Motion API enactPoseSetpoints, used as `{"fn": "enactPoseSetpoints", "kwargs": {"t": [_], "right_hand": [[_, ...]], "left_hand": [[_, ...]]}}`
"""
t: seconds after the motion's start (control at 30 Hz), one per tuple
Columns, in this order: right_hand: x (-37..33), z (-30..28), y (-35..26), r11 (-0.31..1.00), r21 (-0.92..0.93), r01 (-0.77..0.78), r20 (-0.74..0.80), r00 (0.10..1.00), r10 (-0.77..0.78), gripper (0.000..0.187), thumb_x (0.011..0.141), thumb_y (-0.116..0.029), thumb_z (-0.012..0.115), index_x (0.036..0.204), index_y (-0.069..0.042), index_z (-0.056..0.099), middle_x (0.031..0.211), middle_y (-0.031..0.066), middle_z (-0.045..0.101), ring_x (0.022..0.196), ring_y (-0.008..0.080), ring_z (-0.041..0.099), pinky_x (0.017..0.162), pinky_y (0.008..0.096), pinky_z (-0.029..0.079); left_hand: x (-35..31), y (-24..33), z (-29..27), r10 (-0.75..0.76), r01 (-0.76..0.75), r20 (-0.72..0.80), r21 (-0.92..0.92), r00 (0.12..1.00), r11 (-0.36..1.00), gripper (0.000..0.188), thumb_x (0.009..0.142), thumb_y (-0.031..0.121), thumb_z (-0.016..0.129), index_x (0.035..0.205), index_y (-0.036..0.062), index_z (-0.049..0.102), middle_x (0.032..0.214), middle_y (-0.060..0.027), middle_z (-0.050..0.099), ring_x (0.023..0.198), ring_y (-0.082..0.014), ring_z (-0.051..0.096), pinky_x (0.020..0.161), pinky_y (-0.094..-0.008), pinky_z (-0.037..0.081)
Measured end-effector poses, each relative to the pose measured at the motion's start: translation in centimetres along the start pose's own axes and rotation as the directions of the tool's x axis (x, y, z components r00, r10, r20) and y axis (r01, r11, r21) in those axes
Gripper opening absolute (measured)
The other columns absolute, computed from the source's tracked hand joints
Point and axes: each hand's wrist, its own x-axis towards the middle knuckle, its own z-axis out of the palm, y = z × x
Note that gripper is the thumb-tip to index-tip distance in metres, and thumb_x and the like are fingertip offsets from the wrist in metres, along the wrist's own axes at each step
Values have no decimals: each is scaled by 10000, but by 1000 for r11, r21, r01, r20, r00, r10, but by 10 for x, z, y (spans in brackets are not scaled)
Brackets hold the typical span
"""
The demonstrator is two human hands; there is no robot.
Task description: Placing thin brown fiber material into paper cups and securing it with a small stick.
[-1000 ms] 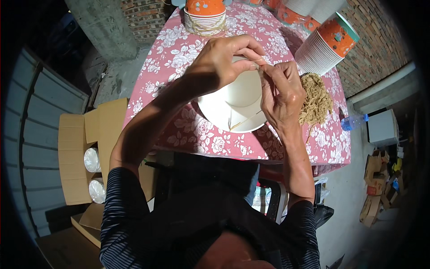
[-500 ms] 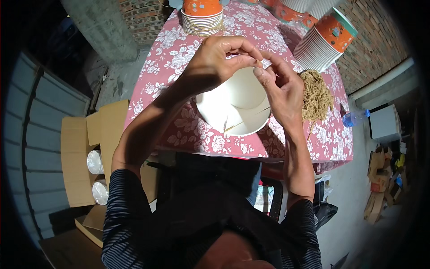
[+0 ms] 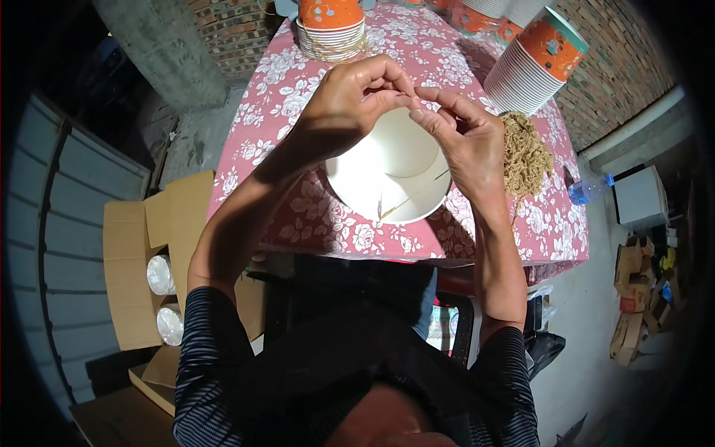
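Note:
My left hand (image 3: pixel 362 95) and my right hand (image 3: pixel 472 140) meet fingertip to fingertip above a white tub (image 3: pixel 411 158). Thumb and forefinger of each are pinched together; whatever lies between them is too fine to make out. The tub's round mouth faces up towards me, and its inside is brightly lit. Thin strands of brown straw or twine (image 3: pixel 393 208) lie against its near inner wall. Close to my right wrist rests a loose bundle of tan twine-like fibre (image 3: pixel 526 158).
A pink floral tablecloth (image 3: pixel 257 153) covers the table. Stacked orange-and-white paper tubs stand at the back left (image 3: pixel 331 37) and back right (image 3: pixel 532 63). An open cardboard box (image 3: pixel 134 272) sits left of the table. To the right are a plastic bottle (image 3: pixel 590 189) and cardboard scraps (image 3: pixel 633 298).
Both pinching hands have shifted slightly left. My right fingers have straightened a little, and the view has moved slightly.

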Motion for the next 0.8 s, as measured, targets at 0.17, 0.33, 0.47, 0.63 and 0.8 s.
{"fn": "enactPoseSetpoints", "kwargs": {"t": [0.17, 0.33, 0.47, 0.63, 0.8], "right_hand": [[2, -1, 5, 993, -98, 65, 21, 998, -64, 172, 892, -85, 817, 1032, 6, 776, 693, -67, 522, 643, 27, 486, 563, 211, 430], [3, -4, 7, 993, -69, 98, 68, 993, -94, 138, 887, -78, 820, 962, 11, 746, 716, -66, 538, 664, 25, 481, 577, 203, 420], [4, -6, 5, 989, -94, 114, 118, 988, -103, 137, 888, -79, 821, 940, 9, 730, 742, -45, 582, 689, 28, 505, 594, 211, 438], [1, 3, 2, 979, -93, 179, 61, 983, -174, 142, 888, -76, 815, 944, 20, 727, 792, 13, 651, 717, 61, 559, 603, 239, 468], [3, -1, 14, 879, -276, 389, 42, 918, -393, 150, 866, -70, 825, 913, 33, 728, 809, 63, 675, 709, 109, 600, 596, 267, 481]], "left_hand": [[-4, 0, 1, -22, 17, -70, -67, 997, 998, 170, 952, 81, 709, 1048, -26, 617, 895, -99, 740, 823, -116, 691, 728, -259, 543], [-2, 8, -4, -136, 136, 2, -84, 991, 987, 202, 958, 58, 714, 1101, -7, 586, 947, -68, 719, 892, -91, 677, 782, -233, 537], [-3, 10, -5, -167, 168, 21, -92, 986, 981, 200, 962, 62, 708, 1107, -7, 589, 944, -65, 719, 892, -90, 677, 781, -233, 534], [-2, 5, -2, -106, 106, 4, -88, 994, 990, 176, 969, 41, 681, 1112, -7, 590, 964, -56, 688, 922, -89, 654, 815, -237, 528], [-3, 8, 2, -97, 96, -28, -61, 995, 994, 157, 972, 18, 666, 1109, -6, 592, 983, -49, 660, 946, -84, 631, 850, -238, 518]]}}
